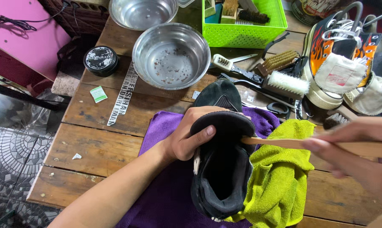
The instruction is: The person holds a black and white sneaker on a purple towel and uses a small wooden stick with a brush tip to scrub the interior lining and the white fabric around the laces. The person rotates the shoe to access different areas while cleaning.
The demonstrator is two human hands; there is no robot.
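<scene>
Head view: the wooden surface [98,147] carries a purple cloth [165,194]; on it stands a black shoe [220,169], long axis running away from the person, toe toward the steel bowl [170,55]. Brushing looks underway, unfinished. Left hand [191,135] grips the shoe's tongue; right hand [355,147] grips a wooden brush handle [275,142].

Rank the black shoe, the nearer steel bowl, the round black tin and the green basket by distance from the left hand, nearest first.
From the left hand:
1. Black shoe, gripped by it.
2. Steel bowl, just beyond, upper middle.
3. Round black tin, upper left.
4. Green basket, far edge, upper right.
</scene>
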